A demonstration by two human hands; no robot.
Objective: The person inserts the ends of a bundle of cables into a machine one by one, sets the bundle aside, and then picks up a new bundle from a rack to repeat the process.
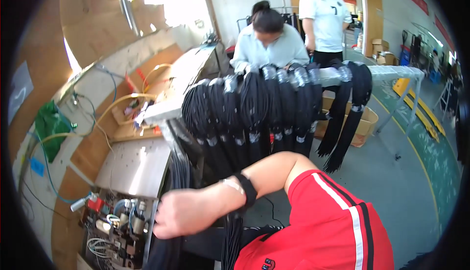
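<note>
A bunch of black cables [231,243] hangs down under the right hand [183,213], which is curled over at the wrist with its fingers folded in toward the strands; the back of the hand hides the palm side, so I cannot tell whether the fingers are closed on the cables or only resting against them. A black wristband [246,189] sits just behind the hand on the forearm, and the red sleeve with a white stripe [333,221] follows behind that. The left hand does not show. Just left of the hand, below a bare grey metal plate [132,167], stands a test fixture [115,226] with connectors, small cylinders and light wires. Above the hand, many bundles of black cable [254,108] drape side by side over a horizontal rail [391,71], each tied with clear wrap near the top. Beyond the rail a person in a pale shirt [267,47] bends over the bundles, and another in a white shirt [325,18] stands behind. Far right of the grip, a cardboard box [364,125] rests on the green floor.
</note>
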